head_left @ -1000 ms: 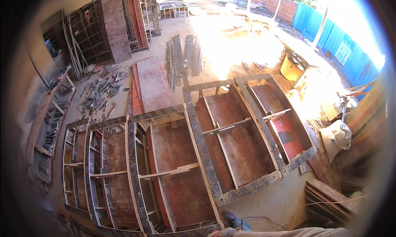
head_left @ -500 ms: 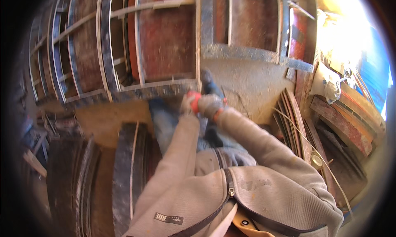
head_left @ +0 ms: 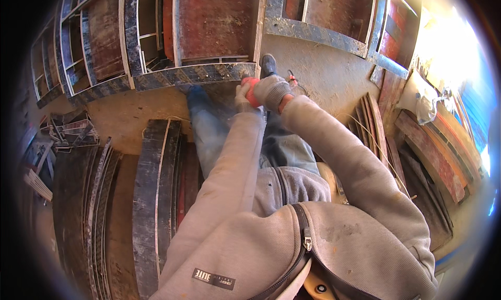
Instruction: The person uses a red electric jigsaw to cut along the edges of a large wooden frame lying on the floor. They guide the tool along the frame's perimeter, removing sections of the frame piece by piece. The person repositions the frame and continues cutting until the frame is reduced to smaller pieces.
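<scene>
Both hands are closed together round a red tool (head_left: 252, 92), probably a power tool, most of it hidden. My left hand (head_left: 241, 96), gloved, wraps its near left side. My right hand (head_left: 270, 91), in a grey knitted glove, grips it from the right. The tool's far end meets the corner of a dark, curved plywood rim (head_left: 172, 76), where an upright pale board edge (head_left: 260, 28) joins it. This rim belongs to a large framework with reddish panels (head_left: 216, 23). A thin cable with a red part (head_left: 293, 79) lies just beyond my right hand.
Curved dark boards stand stacked at the left (head_left: 148, 195) and far left (head_left: 73, 206). More curved planks (head_left: 436, 154) lie at the right, beside a white sack (head_left: 417, 99). A second frame section (head_left: 318, 36) stands ahead right. My shoe (head_left: 269, 65) is near the frame corner.
The view has shifted, so the frame and my hands sit higher in the picture. Both hands keep hold of the red tool at the frame's corner.
</scene>
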The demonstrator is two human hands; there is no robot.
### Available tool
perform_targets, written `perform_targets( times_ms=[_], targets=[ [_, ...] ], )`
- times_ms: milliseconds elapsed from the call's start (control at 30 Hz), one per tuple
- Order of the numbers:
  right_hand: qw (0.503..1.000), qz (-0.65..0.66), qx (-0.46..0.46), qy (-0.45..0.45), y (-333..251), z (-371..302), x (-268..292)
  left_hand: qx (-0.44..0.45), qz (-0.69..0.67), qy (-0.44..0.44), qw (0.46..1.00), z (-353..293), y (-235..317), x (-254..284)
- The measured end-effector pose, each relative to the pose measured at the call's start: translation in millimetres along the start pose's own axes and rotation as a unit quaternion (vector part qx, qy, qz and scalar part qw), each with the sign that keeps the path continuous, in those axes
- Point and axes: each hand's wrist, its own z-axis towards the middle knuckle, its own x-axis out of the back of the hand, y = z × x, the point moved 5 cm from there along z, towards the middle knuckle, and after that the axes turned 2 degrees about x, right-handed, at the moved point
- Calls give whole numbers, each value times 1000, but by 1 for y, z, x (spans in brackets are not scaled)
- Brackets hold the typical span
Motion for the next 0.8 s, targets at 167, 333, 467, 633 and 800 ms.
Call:
perform_targets(
  times_ms=[167, 333, 467, 633, 800],
  targets=[
    [994, -35, -92, 36, 28, -4, 5, -16, 19, 9, 1000, 9, -5, -23],
    [998, -12, -55, 37, 19, -7, 11, 49, 95, 0, 994, 9, 14, -22],
    [999, -43, -24, -13, 6, 0, 2, 19, 10, 28, 999, -1, 7, -9],
    [998, -17, -51, 37, 13, 1, 11, 46, 18, -14, 999, 14, 9, -15],
    [996, 19, -75, 44, 19, -10, 19, 61, 147, -12, 987, 28, 16, -24]
  ],
)
